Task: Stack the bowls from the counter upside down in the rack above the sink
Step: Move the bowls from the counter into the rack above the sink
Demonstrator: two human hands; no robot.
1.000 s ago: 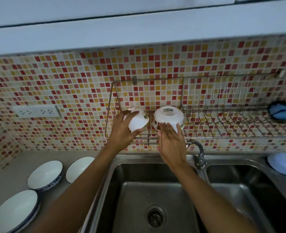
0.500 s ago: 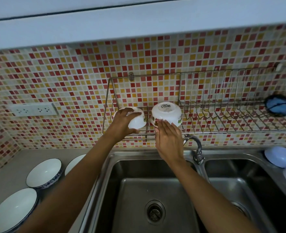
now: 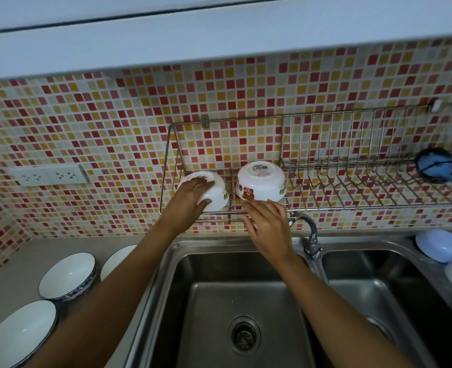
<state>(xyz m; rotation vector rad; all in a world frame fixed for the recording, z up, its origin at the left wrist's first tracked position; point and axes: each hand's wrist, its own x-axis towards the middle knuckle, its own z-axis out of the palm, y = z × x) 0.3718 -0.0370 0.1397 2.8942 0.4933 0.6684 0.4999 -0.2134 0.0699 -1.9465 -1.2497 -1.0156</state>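
A wire rack hangs on the tiled wall above the sink. Two small white bowls with cartoon prints sit upside down at its left end. My left hand grips the left bowl, tilted, its base toward the wall. The right bowl rests base up on the rack. My right hand hovers just below its rim, fingers spread, apparently off it. Three white bowls with blue rims stand upright on the counter at the left: a near one, a middle one and one partly behind my left arm.
A double steel sink lies below, with a tap between the basins. Pale blue and white bowls sit at the right edge. A blue brush lies at the rack's right end. A socket strip is on the wall.
My left hand has lowered its bowl onto the rack's left end and turned it over. My right hand has slid down off the right bowl. The camera shifted slightly.
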